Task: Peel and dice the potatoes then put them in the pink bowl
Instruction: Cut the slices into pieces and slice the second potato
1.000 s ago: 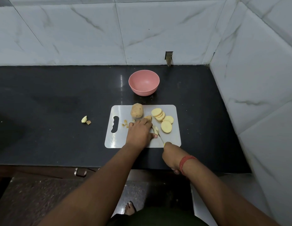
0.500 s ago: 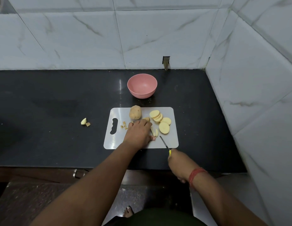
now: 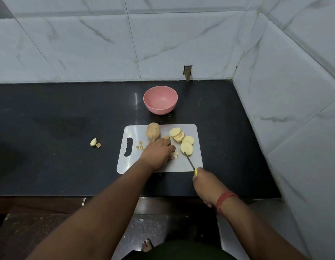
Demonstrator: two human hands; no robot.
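Note:
A white cutting board (image 3: 193, 162) lies on the black counter. On it stand an unpeeled potato (image 3: 152, 130) and several peeled round slices (image 3: 181, 138). My left hand (image 3: 158, 152) lies palm down over cut potato pieces (image 3: 174, 155) at the board's middle, its fingers curved over them. My right hand (image 3: 206, 182) grips a yellow-handled knife (image 3: 189, 160) at the board's near right corner; the blade tip touches the nearest slice (image 3: 186, 148). The empty pink bowl (image 3: 160, 99) stands behind the board.
Small peel bits (image 3: 140, 145) lie on the board's left part. A potato chunk and a peel scrap (image 3: 94, 142) sit on the counter to the left. Tiled walls close the back and right sides. The counter's front edge (image 3: 69, 194) runs below the board.
My right hand drew the knife back from beside my left hand, then swung the blade right onto the nearest round slice. My left hand stayed over the cut pieces.

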